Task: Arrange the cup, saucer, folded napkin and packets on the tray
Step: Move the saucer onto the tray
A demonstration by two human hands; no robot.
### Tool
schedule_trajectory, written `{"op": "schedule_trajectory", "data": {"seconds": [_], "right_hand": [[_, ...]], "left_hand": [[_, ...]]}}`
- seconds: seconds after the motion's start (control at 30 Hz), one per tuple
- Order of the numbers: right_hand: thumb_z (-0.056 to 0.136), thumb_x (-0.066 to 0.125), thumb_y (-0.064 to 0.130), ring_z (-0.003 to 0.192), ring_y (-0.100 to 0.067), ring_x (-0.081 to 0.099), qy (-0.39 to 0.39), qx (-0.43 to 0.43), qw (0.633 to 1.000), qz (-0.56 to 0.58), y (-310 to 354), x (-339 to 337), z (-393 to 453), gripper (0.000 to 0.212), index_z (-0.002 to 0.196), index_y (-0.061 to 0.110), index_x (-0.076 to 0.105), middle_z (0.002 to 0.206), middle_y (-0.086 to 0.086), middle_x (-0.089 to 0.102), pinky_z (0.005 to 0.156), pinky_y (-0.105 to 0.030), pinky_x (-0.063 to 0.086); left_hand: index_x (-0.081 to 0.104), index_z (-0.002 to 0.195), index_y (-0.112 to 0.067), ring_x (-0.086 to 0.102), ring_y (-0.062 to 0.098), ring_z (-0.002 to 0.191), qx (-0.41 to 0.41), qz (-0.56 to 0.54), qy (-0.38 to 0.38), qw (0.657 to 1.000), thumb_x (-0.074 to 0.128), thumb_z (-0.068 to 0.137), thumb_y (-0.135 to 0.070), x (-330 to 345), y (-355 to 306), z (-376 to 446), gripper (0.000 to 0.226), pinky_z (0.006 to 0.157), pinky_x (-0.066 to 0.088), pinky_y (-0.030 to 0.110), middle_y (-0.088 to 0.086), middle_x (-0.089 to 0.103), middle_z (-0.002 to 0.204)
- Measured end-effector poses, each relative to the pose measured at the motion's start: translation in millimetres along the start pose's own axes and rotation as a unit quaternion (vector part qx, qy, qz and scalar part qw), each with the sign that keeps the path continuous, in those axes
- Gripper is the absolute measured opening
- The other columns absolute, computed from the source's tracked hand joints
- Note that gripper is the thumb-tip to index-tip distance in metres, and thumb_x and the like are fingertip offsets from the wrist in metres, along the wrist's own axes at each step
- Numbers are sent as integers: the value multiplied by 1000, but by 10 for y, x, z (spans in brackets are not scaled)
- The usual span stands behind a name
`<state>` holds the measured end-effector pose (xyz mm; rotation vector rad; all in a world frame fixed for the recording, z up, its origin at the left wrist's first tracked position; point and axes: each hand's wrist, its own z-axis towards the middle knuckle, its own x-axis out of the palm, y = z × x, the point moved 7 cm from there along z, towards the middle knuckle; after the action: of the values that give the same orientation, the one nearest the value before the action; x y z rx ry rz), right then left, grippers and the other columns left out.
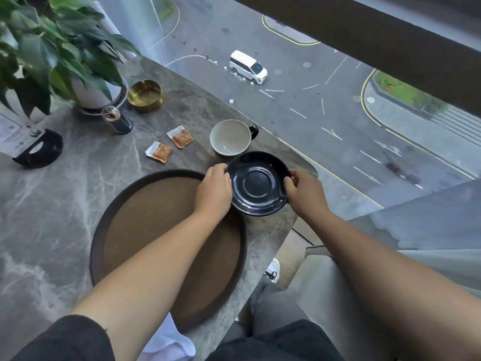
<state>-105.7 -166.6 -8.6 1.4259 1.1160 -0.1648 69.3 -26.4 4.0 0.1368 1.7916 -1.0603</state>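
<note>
A dark blue saucer (pixel 259 183) is held by its rim between my left hand (pixel 214 190) and my right hand (pixel 303 190), just right of the round brown tray (pixel 145 212). Whether it rests on the counter or is lifted I cannot tell. Behind it stands a cup (pixel 230 136), pale inside with a dark handle. Two orange packets (pixel 159 151) (pixel 180 137) lie on the counter left of the cup. A white napkin (pixel 171 342) shows at the counter's near edge, partly hidden by my left arm.
A potted plant (pixel 52 48), a brass ashtray (pixel 145 96), a small dark bottle (pixel 117 120) and a black stand (pixel 39 149) crowd the far left of the marble counter (pixel 46 204). The counter ends just right of the saucer, beside a window.
</note>
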Motion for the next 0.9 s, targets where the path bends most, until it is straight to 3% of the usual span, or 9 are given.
{"op": "schedule_trajectory", "data": {"seconds": [0.1, 0.23, 0.3, 0.47, 0.57, 0.67, 0.9], "right_hand": [[91, 44, 27, 70, -19, 64, 16, -21, 1000, 7, 197, 158, -88, 23, 100, 19, 64, 71, 6, 62, 63, -33, 50], [91, 48, 28, 68, -18, 59, 20, -60, 998, -14, 513, 440, -249, 17, 96, 21, 63, 71, 7, 62, 54, -27, 40], [91, 49, 26, 69, -22, 60, 44, -84, 995, -20, 671, 647, -346, 17, 94, 17, 64, 72, 1, 64, 58, -31, 41], [91, 50, 24, 78, -23, 61, 84, -140, 986, -36, 1010, 1168, -641, 21, 101, 15, 67, 81, -4, 68, 63, -27, 35], [90, 49, 27, 70, -15, 58, 105, -149, 983, -26, 1141, 1432, -819, 23, 103, 19, 66, 72, 6, 64, 62, -27, 37], [90, 50, 29, 69, -13, 57, 122, -166, 978, -32, 1246, 1659, -967, 24, 105, 20, 66, 72, 8, 63, 63, -25, 37], [91, 49, 27, 71, -19, 58, 169, -191, 965, -57, 1402, 2117, -1204, 24, 105, 19, 67, 74, 3, 65, 62, -28, 40]], "left_hand": [[50, 120, -10, 53, 34, 104, -19, -8, -19, 1000, 35, 98, -20, -193, 224, -134, 29, 82, 41, 38, 13, 55, 123], [54, 111, -9, 53, 31, 96, -48, -25, -63, 997, 36, 97, -18, -507, 582, -365, 25, 78, 42, 38, 12, 58, 113], [54, 106, -9, 52, 30, 93, -61, -25, -83, 994, 37, 96, -17, -662, 784, -516, 21, 75, 39, 36, 12, 58, 108], [54, 103, -15, 49, 23, 83, -126, -1, -119, 985, 37, 96, -19, -1007, 1329, -962, 19, 68, 35, 32, 7, 59, 104], [54, 107, -14, 54, 29, 85, -157, 23, -133, 978, 37, 97, -20, -1167, 1591, -1198, 20, 67, 40, 33, 11, 63, 106], [51, 111, -13, 58, 36, 91, -185, 41, -138, 972, 36, 98, -22, -1266, 1814, -1416, 22, 74, 51, 42, 15, 65, 107], [44, 108, -10, 55, 37, 74, -228, 88, -101, 964, 30, 99, -23, -1302, 2269, -1751, 21, 62, 47, 42, 19, 64, 95]]}}
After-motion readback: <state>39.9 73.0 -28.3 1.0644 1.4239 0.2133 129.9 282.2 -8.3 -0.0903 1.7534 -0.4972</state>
